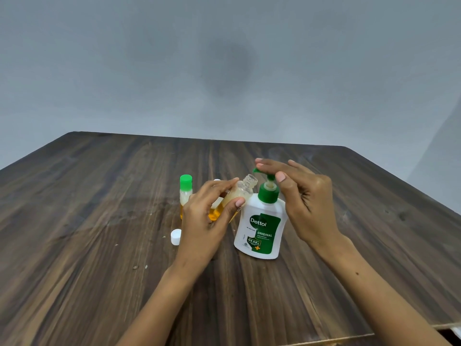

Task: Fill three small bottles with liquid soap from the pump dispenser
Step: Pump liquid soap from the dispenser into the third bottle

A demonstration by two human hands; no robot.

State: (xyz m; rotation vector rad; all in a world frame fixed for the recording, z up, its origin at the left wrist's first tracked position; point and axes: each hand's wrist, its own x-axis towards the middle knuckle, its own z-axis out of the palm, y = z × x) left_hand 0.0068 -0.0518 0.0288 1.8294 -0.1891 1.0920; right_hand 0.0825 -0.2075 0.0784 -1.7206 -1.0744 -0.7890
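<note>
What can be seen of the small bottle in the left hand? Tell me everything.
The small bottle is clear plastic with a threaded neck, uncapped, its mouth tilted up toward the green spout of the pump dispenser. Amber soap fills its lower part, with pale foam above. The left hand holds it off the table, fingers and thumb pinching its body, which hides much of it. It sits just left of the dispenser's green collar; whether they touch is unclear.

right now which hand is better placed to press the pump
Right. The right hand already lies flat over the pump, while the left hand holds the open bottle at the spout.
</note>
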